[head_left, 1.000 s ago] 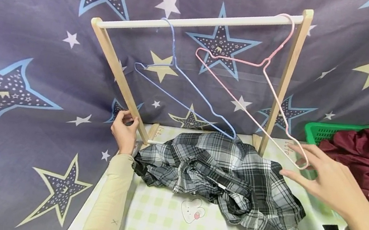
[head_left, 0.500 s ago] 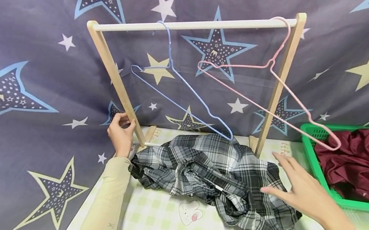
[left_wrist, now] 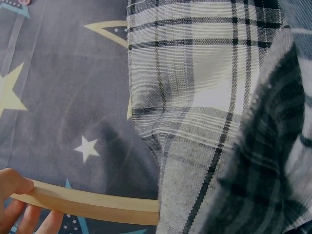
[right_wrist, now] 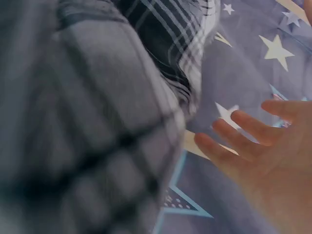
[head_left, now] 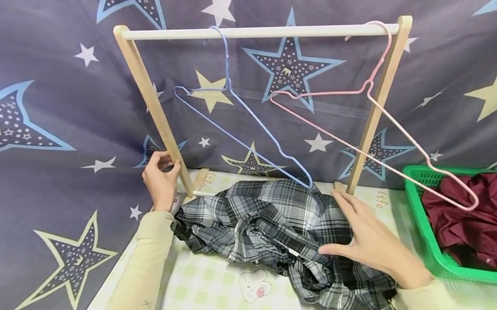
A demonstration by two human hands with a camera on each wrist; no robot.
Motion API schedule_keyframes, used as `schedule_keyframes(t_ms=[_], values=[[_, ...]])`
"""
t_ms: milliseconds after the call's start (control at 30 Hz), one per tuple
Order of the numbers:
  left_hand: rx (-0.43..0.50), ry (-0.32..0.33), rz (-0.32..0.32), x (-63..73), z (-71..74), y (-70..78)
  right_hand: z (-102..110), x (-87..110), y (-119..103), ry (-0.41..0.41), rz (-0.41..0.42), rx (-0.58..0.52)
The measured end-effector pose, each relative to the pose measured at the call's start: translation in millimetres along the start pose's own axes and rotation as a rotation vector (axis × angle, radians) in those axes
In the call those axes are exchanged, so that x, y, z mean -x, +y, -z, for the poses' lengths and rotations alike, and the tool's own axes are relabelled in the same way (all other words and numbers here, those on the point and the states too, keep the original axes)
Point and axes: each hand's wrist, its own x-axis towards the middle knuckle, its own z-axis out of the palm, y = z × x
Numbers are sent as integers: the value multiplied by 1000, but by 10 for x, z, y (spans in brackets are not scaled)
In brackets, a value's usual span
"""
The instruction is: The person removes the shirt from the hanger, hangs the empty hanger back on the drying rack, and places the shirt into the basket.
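A wooden clothes rack (head_left: 150,102) with a white top rail stands at the back of the table. My left hand (head_left: 162,179) grips its left post low down; in the left wrist view, thumb and fingers lie on either side of the wood (left_wrist: 97,202). A blue wire hanger (head_left: 228,74) and a pink wire hanger (head_left: 370,81) hang bare from the rail. Crumpled beneath them lies a grey and black plaid shirt (head_left: 262,194). Over the shirt's right part is my right hand (head_left: 368,237), fingers extended and thumb spread, holding nothing.
A green plastic basket (head_left: 453,270) at the right contains dark red cloth (head_left: 484,222). The pink hanger's right end overlaps it in the head view. A star-patterned curtain (head_left: 5,204) hangs behind the rack. A checked cloth (head_left: 217,300) covers the table.
My right hand has moved left, off the pink hanger and over the shirt. The pink hanger has swung right. My left hand stays on the post.
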Motion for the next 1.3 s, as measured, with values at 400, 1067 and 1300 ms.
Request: schedule_keyframes(t_ms=[400, 1067, 1300], values=[[-3, -8, -1, -38, 38, 5, -235, -435, -13, -41, 38, -15], [2, 0, -23, -16, 13, 19, -552, -822, 6, -168, -37, -9], [-1, 7, -32, -17, 13, 0, -771, -955, 77, -239, -72, 36]])
